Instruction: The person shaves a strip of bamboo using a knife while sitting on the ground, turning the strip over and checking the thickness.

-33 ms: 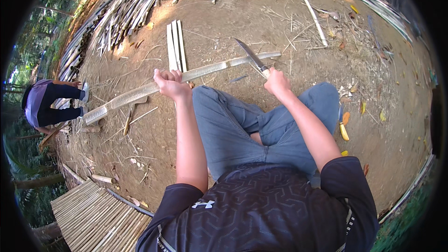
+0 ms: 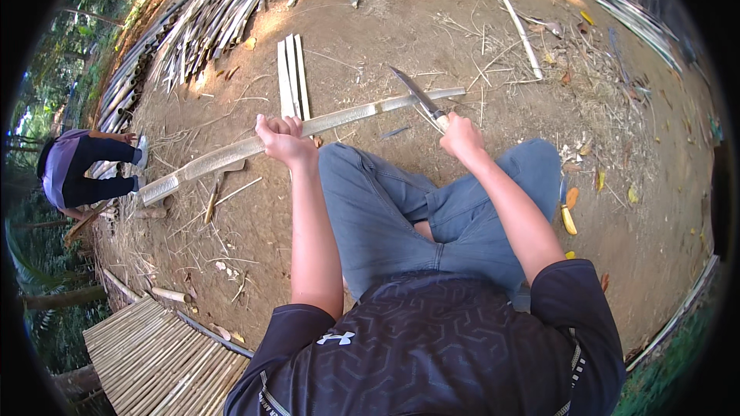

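A long split bamboo strip (image 2: 345, 115) lies slantwise in front of me, its pale inner face up, from the lower left to the upper right. My left hand (image 2: 287, 141) is closed around it near its middle. In my right hand (image 2: 462, 139) is a knife (image 2: 417, 93) with a pale handle and a dark blade. The blade points up and to the left, crossing over the strip near its right end. I cannot tell whether the blade touches it. Several narrow pale bamboo slats (image 2: 288, 73) lie on the ground just beyond my left hand.
A wooden-handled tool (image 2: 210, 202) lies partly under the strip; a yellow-handled knife (image 2: 568, 219) lies by my right knee. Bamboo piles (image 2: 208, 23) stretch at far left, near a bending person (image 2: 85, 162). A bamboo-slat platform (image 2: 162, 358) stands at lower left. Shavings litter the dirt ground.
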Demonstrator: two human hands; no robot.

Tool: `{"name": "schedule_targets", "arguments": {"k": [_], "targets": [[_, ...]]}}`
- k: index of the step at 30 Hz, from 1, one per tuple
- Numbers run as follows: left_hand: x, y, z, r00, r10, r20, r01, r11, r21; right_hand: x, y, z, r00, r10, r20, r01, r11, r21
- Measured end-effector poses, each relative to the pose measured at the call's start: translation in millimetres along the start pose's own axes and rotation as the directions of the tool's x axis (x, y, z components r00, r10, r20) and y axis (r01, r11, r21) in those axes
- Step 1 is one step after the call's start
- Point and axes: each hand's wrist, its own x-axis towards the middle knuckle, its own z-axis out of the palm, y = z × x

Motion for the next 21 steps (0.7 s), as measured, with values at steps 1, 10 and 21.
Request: {"name": "schedule_targets", "arguments": {"k": [1, 10, 21], "targets": [[0.9, -0.6, -0.2, 1.0, -0.008, 0.01, 0.008, 1.0, 0.006, -1.1, 3.0, -3.0, 0.998, -0.047, 0.041, 0.048, 0.999, -0.015], [-2.3, 2.8, 22.5, 0.999, 0.022, 0.025, -0.022, 1.0, 0.007, 11.8, 6.4, -15.3, 0.995, 0.03, 0.091, -0.037, 0.997, 0.07], [0.6, 3.9, 24.3, 0.997, 0.018, -0.069, -0.015, 0.999, 0.053, 32.4, 2.9, 0.4, 0.97, 0.051, 0.238, -0.097, 0.978, 0.183]]}}
